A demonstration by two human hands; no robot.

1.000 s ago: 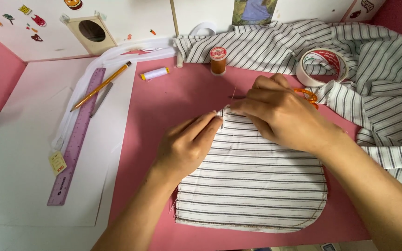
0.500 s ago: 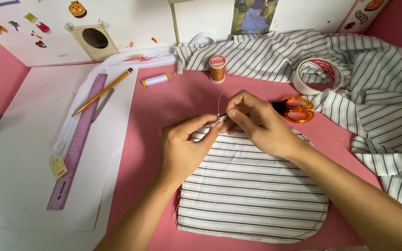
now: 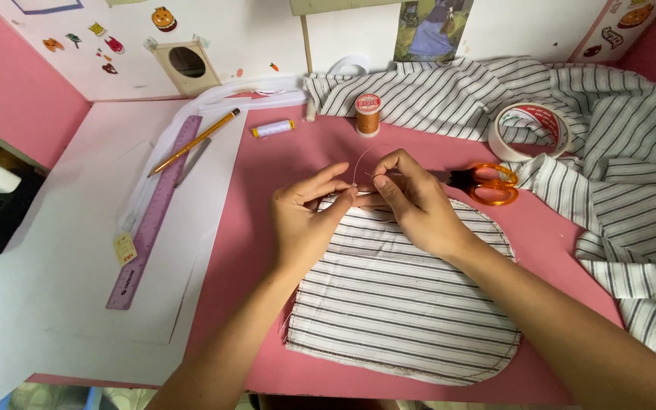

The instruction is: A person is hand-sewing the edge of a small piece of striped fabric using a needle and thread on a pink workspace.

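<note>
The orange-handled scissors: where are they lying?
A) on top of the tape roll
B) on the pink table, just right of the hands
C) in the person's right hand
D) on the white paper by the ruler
B: the scissors lie on the pink table beside the right hand, not held.

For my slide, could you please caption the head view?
Both hands, left hand and right hand, pinch thread over a striped fabric piece on a pink table.

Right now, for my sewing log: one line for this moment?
left hand: pinches thread | right hand: pinches thread | under: striped panel | near: scissors
</note>
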